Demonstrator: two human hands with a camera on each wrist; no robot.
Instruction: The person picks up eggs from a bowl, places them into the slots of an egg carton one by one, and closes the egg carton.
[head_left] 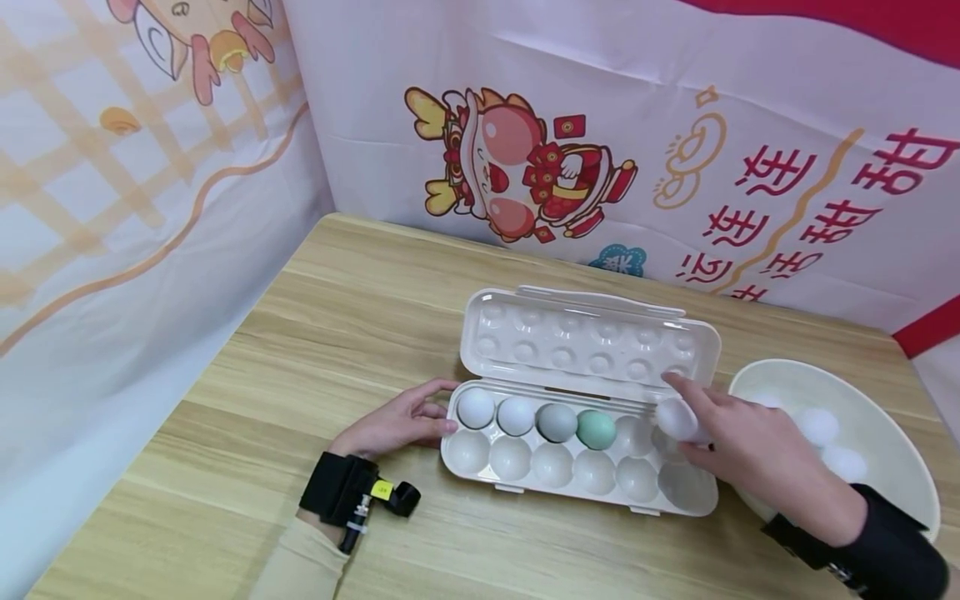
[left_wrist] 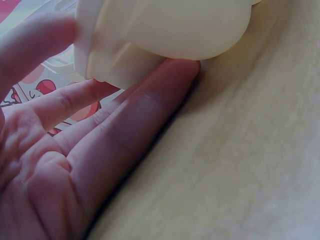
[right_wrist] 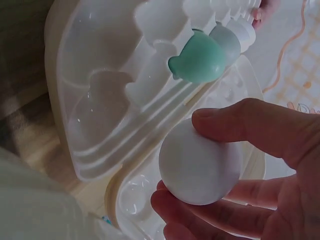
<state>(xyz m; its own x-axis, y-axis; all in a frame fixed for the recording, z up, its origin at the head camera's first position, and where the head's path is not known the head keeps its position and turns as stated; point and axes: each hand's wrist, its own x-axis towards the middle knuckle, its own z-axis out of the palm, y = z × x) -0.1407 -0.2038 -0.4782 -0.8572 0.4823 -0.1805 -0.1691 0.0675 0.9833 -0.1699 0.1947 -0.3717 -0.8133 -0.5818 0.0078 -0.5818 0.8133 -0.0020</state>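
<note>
- Egg box [head_left: 552,467], pale plastic, one: on the table [head_left: 300,375], long axis near 9 to 3 o'clock, the 3 o'clock end dipping toward 4. Lid [head_left: 581,337] laid back at 12, hollow upward, presumably so every cup can be reached.
- Left hand [head_left: 397,423]: at the box's 9 o'clock end, thumb and fingers gripping rim and underside, probably to steady it.
- Seated eggs, four: two white eggs [head_left: 476,408], a grey egg [head_left: 557,422] and a green egg [head_left: 597,429], side by side in the far row from its 9 o'clock end.
- White egg in hand [head_left: 676,418], one: above the box's 3 o'clock end. Long axis seems nearly 9 to 3 o'clock; which end is narrower cannot be told.
- Right hand [head_left: 768,443]: pinches that egg between thumb and fingers, its 9 o'clock side left bare, likely for a clear set-down.
- Bowl [head_left: 892,475], cream: just beside the box at 3 o'clock, white eggs inside.
</note>
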